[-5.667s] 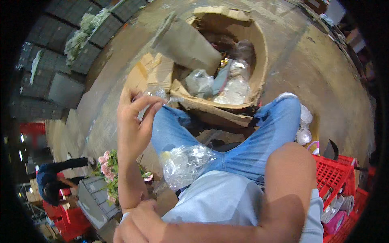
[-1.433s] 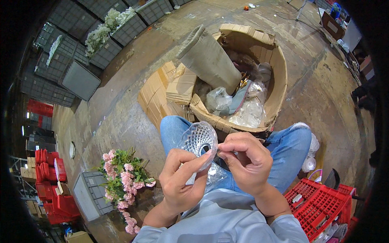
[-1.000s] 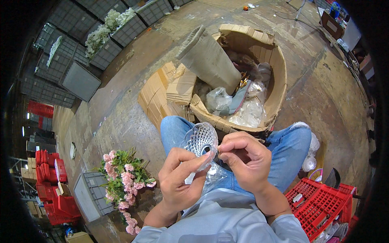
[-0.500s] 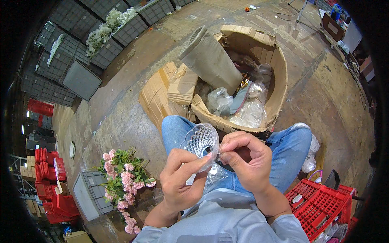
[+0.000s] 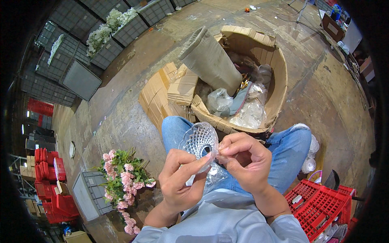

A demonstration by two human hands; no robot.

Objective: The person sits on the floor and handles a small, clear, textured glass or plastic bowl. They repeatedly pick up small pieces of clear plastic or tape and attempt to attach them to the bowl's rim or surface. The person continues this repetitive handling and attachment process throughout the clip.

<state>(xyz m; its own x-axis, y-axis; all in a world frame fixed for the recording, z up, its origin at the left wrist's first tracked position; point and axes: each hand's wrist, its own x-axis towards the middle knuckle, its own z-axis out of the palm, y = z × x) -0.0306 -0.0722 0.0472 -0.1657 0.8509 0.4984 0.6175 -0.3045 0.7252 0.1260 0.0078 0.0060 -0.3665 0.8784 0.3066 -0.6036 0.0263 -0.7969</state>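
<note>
A clear, diamond-patterned dish point(image 5: 193, 139) with a dark round hole near its middle is tilted up above my lap. Its near rim is pinched between the thumb and fingers of my left hand point(image 5: 180, 178). Right beside the rim, my right hand point(image 5: 248, 162) has its thumb and forefinger pressed together. Whatever lies between those fingertips is too small to make out. Below the dish, crumpled clear plastic point(image 5: 215, 175) rests on my lap between the hands.
Ahead stands a torn cardboard box point(image 5: 279, 87) with a grey-beige roll point(image 5: 210, 60) and plastic bags point(image 5: 220, 100) inside. Pink flowers point(image 5: 127, 178) lie left by a grey crate point(image 5: 92, 194). Red crates point(image 5: 320, 206) sit at right, near clear dishes point(image 5: 309, 164).
The dish and my left hand have shifted very slightly left. The fingertips of my right hand have moved a little left and stay pinched beside the rim.
</note>
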